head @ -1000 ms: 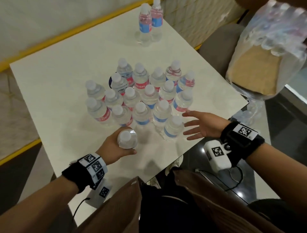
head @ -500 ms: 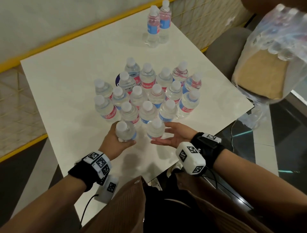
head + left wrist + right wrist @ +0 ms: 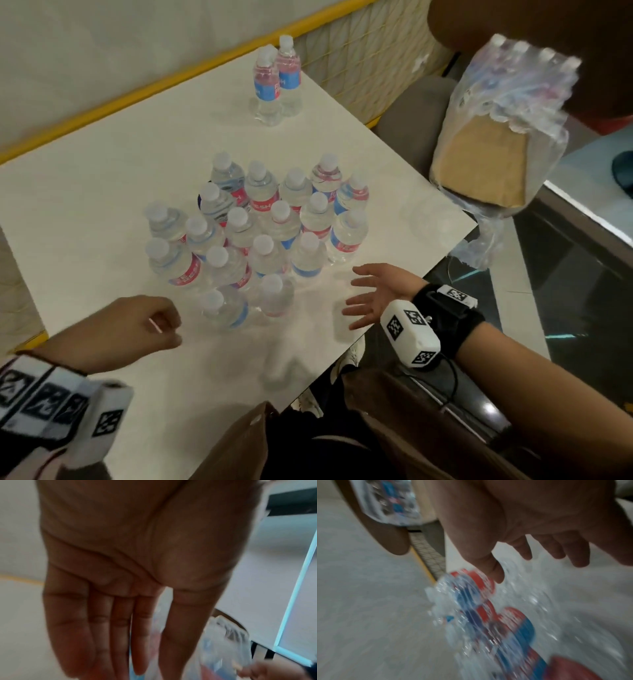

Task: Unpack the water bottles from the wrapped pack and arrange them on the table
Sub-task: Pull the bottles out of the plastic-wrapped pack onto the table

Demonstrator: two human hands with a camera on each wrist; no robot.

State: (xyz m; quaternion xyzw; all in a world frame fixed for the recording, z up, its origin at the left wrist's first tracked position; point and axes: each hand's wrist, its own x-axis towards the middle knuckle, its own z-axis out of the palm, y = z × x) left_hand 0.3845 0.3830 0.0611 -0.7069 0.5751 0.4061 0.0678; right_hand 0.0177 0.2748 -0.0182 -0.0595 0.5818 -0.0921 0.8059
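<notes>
Nearest to us, our left hand [image 3: 137,325] hovers over the white table [image 3: 85,178] with the fingers loosely curled and nothing in them. Our right hand [image 3: 380,294] is spread, palm up, also holding nothing, just beside the cluster of water bottles [image 3: 260,226] that stand upright together in the middle. Farther away, two more bottles [image 3: 274,78] stand near the far edge. On the right, the wrapped pack [image 3: 507,113] is lifted above the table corner.

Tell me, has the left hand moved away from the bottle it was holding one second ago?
Yes. The left hand has let go and drawn back toward the person, left of the nearest bottle, which stands on the table.
</notes>
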